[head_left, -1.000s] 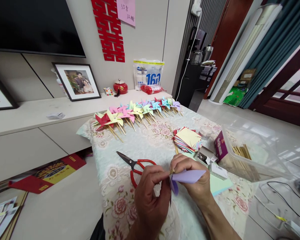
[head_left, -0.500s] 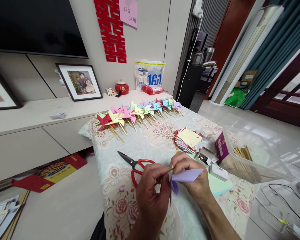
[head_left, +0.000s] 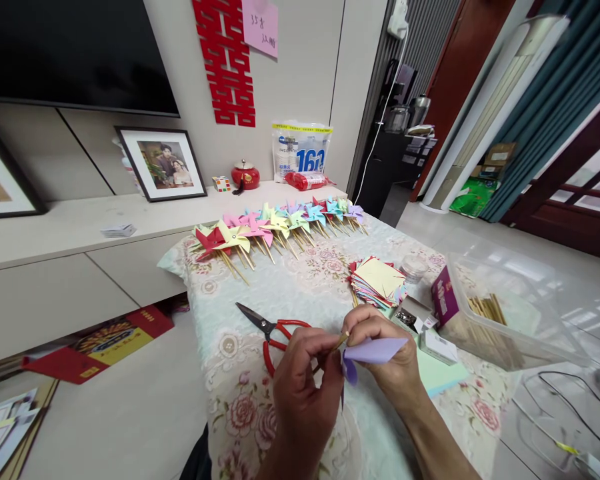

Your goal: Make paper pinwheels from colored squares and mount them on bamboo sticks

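A folded purple paper pinwheel (head_left: pixel 375 351) sits in my right hand (head_left: pixel 387 360), pinched low over the floral tablecloth (head_left: pixel 300 287). My left hand (head_left: pixel 305 393) pinches a thin wooden stick (head_left: pixel 336 347) whose tip meets the paper's centre. Just behind my left hand lie red-handled scissors (head_left: pixel 275 330). A stack of coloured paper squares (head_left: pixel 377 280) lies a little beyond my right hand.
A row of finished pinwheels (head_left: pixel 280 227) lines the table's far edge. To the right stand a clear plastic box of sticks (head_left: pixel 495 320), a purple carton (head_left: pixel 443 297), a small pin box (head_left: pixel 410 317) and a round clear tub (head_left: pixel 413 267). Cables (head_left: pixel 555 407) trail at the right.
The stick in my left hand has tilted and slid slightly against the purple paper. The view has shifted a little; both hands stay in the same place.
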The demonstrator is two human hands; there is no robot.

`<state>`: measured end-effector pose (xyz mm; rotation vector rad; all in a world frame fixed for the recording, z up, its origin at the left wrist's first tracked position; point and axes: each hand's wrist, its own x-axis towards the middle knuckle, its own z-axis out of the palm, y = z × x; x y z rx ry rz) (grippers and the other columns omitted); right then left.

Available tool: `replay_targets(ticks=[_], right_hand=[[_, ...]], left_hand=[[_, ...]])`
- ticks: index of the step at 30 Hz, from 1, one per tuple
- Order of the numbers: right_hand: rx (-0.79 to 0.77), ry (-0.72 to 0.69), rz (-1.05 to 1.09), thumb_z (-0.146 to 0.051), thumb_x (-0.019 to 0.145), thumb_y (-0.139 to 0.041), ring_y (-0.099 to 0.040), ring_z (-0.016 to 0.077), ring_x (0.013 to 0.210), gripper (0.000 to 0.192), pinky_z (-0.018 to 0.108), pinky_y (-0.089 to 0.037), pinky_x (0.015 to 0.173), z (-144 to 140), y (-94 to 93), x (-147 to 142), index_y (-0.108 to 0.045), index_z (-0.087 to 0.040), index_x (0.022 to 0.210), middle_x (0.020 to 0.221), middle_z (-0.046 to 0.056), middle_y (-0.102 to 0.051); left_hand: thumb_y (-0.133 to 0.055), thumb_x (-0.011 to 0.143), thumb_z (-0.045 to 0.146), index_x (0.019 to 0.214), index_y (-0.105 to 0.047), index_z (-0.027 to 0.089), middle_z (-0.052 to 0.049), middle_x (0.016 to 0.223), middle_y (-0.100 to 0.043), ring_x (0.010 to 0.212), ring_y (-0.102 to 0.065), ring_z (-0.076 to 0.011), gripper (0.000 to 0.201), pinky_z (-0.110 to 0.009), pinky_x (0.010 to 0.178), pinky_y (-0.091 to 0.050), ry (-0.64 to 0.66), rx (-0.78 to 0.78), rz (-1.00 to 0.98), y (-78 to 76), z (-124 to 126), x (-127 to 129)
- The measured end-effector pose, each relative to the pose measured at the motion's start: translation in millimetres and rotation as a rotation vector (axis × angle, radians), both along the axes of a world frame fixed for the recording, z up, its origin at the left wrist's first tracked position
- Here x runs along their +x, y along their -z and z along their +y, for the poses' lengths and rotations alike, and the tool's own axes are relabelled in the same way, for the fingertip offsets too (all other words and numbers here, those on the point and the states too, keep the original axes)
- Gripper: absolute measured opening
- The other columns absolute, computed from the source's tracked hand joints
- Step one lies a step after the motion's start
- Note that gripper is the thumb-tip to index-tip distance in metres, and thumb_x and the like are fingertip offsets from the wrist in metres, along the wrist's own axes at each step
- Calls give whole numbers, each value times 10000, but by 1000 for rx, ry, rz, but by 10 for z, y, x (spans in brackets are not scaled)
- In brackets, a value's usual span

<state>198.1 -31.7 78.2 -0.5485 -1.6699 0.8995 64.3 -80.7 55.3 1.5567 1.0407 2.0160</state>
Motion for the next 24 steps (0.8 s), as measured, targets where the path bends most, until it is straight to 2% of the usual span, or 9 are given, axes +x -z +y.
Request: replay_targets(ticks=[14, 24], right_hand=[[10, -35, 35, -346, 876, -753, -637, 200, 760, 125, 333, -497, 705, -10, -14, -24, -744, -229, 836, 823, 56, -702], [-35, -49, 78, -315, 851, -782, -655, 198, 748, 101, 328, -521, 683, 3, 34, -36, -737, -229, 824, 809, 57, -720]], left_hand=[[-652, 821, 4, 1002, -656, 208, -20, 868, -612, 768, -606, -145, 273, -238, 642, -500, -29, 8, 66, 44, -22, -19], [-623, 832, -3, 1000, -648, 196, -23, 871, -620, 785, -615, -140, 262, -240, 662, -512, -87, 33, 148, -4, -48, -38]])
